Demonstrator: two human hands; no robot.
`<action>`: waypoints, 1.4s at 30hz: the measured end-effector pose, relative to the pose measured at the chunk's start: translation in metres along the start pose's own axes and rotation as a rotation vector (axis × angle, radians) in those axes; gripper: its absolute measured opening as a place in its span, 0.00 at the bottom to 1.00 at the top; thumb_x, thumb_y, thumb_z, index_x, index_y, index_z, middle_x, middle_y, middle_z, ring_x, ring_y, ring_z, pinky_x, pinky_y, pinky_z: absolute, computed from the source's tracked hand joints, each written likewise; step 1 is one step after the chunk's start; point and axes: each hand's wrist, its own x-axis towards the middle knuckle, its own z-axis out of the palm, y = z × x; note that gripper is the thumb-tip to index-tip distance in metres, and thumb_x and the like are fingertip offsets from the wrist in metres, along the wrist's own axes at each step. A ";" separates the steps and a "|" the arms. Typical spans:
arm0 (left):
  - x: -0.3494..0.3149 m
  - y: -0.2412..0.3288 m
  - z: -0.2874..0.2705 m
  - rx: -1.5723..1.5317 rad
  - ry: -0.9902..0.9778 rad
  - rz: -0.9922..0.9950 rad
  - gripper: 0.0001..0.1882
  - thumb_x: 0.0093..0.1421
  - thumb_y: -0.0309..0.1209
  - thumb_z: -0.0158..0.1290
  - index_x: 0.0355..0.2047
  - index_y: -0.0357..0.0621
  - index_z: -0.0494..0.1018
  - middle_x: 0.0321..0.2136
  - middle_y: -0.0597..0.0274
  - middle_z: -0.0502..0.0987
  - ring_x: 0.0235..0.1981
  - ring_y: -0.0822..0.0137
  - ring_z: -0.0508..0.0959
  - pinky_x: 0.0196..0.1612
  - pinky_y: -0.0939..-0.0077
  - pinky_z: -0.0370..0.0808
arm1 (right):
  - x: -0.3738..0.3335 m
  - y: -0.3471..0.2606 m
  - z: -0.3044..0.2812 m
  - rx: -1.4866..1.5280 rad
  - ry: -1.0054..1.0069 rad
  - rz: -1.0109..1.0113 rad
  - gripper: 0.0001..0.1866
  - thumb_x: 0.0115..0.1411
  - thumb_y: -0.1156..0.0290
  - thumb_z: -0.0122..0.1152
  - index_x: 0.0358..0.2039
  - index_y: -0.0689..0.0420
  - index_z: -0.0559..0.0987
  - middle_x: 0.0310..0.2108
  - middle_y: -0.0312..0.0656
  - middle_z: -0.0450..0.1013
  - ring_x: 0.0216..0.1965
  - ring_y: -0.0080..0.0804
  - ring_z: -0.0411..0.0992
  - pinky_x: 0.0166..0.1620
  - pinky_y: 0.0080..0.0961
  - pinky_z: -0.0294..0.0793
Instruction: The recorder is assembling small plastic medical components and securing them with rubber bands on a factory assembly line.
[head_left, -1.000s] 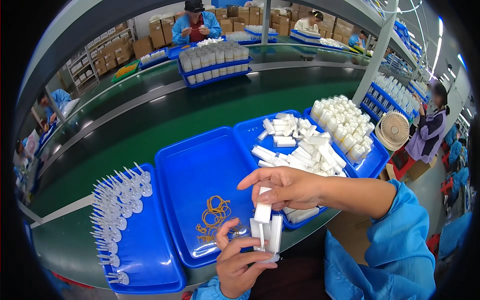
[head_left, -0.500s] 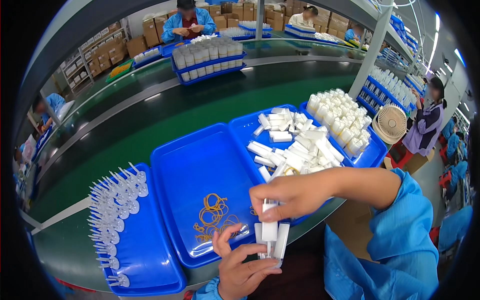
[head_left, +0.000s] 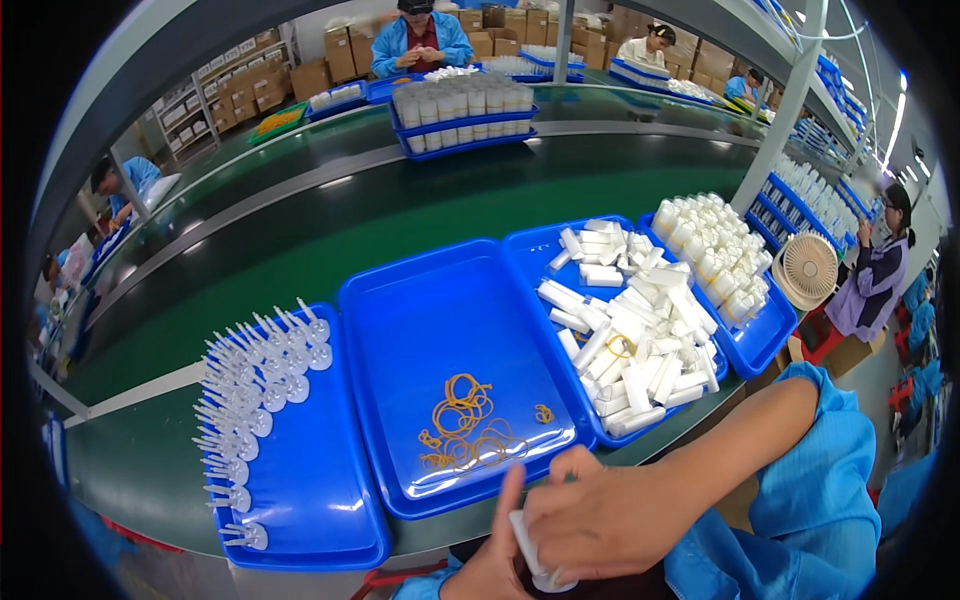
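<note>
Hands sit at the very bottom of the picture, partly cut off by its edge. The right hand [head_left: 610,520] lies on top, its fingers curled tight around a small white plastic tube piece [head_left: 527,545]. Only one end of that piece shows; the rest is hidden under the fingers. The left hand [head_left: 495,560] comes up from below with its thumb raised against the piece. How far its other fingers are curled cannot be seen. The blue sleeve [head_left: 810,480] of the right arm runs off to the lower right.

Just above the hands lies a shallow blue plastic tray [head_left: 400,320], mostly bare, with a small heap of thin orange rubber bands [head_left: 462,425] near its front. This tray has the most open room. To its right a second blue tray [head_left: 530,250] holds a pile of white plastic tubes [head_left: 635,340]. To the left a third blue tray [head_left: 320,500] holds rows of white pointed nozzles on round bases [head_left: 250,390]. All three rest on the green belt [head_left: 300,220].

A moment ago the hands were higher, over the middle tray's front edge, and more white pieces showed between them. Now they are lower and nearer the body.
</note>
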 end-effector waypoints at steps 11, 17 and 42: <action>-0.003 0.006 -0.011 -0.228 0.125 0.012 0.18 0.45 0.21 0.60 0.35 0.42 0.65 0.25 0.56 0.69 0.30 0.57 0.74 0.32 0.67 0.74 | 0.065 0.149 -0.003 -0.215 0.051 0.262 0.07 0.52 0.63 0.58 0.32 0.48 0.75 0.35 0.35 0.67 0.43 0.32 0.62 0.42 0.34 0.54; -0.013 0.016 -0.027 -0.041 0.306 0.025 0.19 0.46 0.19 0.58 0.36 0.43 0.62 0.25 0.56 0.68 0.22 0.62 0.72 0.24 0.73 0.73 | 0.094 0.175 0.008 -0.272 -0.226 0.281 0.05 0.52 0.64 0.58 0.27 0.49 0.75 0.32 0.36 0.68 0.41 0.33 0.62 0.42 0.36 0.53; 0.023 0.015 0.005 0.768 0.361 0.469 0.49 0.43 0.14 0.57 0.61 0.41 0.40 0.30 0.59 0.64 0.27 0.69 0.72 0.28 0.80 0.69 | 0.001 0.048 -0.031 1.422 0.406 0.147 0.21 0.64 0.54 0.41 0.43 0.61 0.69 0.15 0.32 0.59 0.17 0.24 0.59 0.31 0.27 0.69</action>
